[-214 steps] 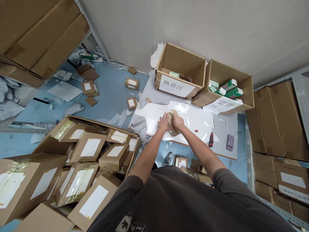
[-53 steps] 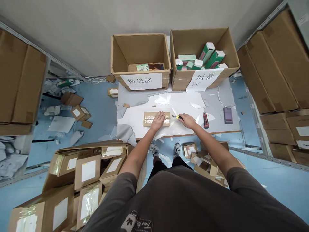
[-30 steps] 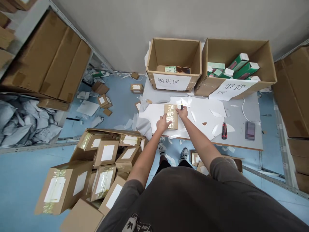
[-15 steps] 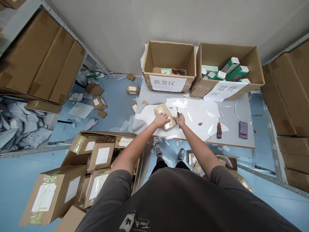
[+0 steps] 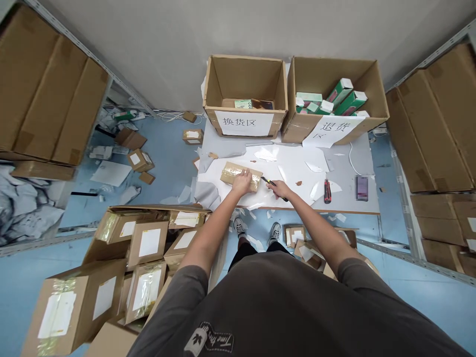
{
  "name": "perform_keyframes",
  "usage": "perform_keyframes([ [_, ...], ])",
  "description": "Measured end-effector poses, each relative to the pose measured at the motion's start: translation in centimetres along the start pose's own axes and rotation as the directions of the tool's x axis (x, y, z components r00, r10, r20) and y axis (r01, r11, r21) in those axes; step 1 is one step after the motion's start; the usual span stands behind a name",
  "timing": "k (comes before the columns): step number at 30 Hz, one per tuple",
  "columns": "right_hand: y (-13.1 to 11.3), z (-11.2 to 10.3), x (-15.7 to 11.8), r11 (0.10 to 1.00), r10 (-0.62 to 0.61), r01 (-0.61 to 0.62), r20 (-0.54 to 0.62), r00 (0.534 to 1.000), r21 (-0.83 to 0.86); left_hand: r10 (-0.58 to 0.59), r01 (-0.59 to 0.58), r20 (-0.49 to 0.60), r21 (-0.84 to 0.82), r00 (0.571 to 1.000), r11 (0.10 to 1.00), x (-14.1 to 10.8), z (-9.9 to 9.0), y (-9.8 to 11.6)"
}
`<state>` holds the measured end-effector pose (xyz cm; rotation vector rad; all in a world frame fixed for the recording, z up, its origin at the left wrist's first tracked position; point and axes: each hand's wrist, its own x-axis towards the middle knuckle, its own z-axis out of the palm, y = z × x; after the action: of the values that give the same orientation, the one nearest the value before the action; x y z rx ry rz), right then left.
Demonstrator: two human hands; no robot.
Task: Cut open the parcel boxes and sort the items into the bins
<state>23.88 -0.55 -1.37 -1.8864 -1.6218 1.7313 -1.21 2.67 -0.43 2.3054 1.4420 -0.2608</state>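
Note:
A small cardboard box (image 5: 231, 171) wrapped in shiny clear tape lies on the white-covered table. My left hand (image 5: 242, 182) grips it from above, near its right half, with the fingers over its top. In my right hand (image 5: 279, 189) is a black and yellow utility knife (image 5: 269, 182), held low over the table. Its tip points left at the box's right end; whether it touches the cardboard I cannot tell. A red and black utility knife (image 5: 327, 191) lies on the table to the right of my right hand.
Two open cartons with paper signs stand at the table's back: the left carton (image 5: 211, 119) holds a few items, the right carton (image 5: 376, 119) several green boxes. A phone (image 5: 361, 188) lies at right. Taped parcels (image 5: 148, 243) fill a large carton at left. Paper scraps litter table and floor.
The box has turned so its long side runs more left to right. My right hand has come away from it, and the knife has swung to point left at its end.

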Motion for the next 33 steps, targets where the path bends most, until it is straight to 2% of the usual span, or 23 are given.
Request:
perform_keyframes([
  [3,0.3,0.3,0.2,1.000,0.012,-0.010,0.079,0.997,-0.025,-0.046,0.046,0.030,0.009,0.998,0.999,0.4,0.1,0.5],
  [6,-0.4,0.3,1.1,0.998,0.008,-0.002,0.091,0.996,-0.064,-0.051,0.051,0.028,0.013,0.998,0.999,0.4,0.3,0.6],
  [10,-1.4,-0.4,2.0,0.978,-0.007,0.025,0.090,0.996,-0.205,-0.043,0.043,0.020,0.005,0.999,0.999,0.1,0.8,0.5],
  [13,-1.6,-0.9,2.3,0.968,0.015,0.022,0.146,0.989,-0.248,-0.044,0.044,0.013,-0.016,0.999,0.999,0.0,1.1,0.4],
  [17,-1.2,-0.6,2.3,0.994,0.056,-0.035,0.199,0.978,-0.108,-0.037,0.037,0.007,-0.040,0.999,0.998,0.2,1.1,0.3],
  [24,-0.4,2.5,0.7,0.982,0.067,-0.112,0.272,0.960,0.151,-0.045,0.045,0.015,-0.042,0.999,0.998,0.5,1.4,0.3],
  [28,-0.2,3.4,-0.5,0.981,0.048,-0.097,0.272,0.961,0.170,-0.044,0.045,0.014,-0.048,0.999,0.998,0.1,1.0,0.4],
  [33,0.7,2.3,-2.2,0.991,0.084,-0.108,0.260,0.962,0.078,-0.072,0.064,-0.055,-0.132,0.996,0.989,-0.5,-0.4,-0.2],
])
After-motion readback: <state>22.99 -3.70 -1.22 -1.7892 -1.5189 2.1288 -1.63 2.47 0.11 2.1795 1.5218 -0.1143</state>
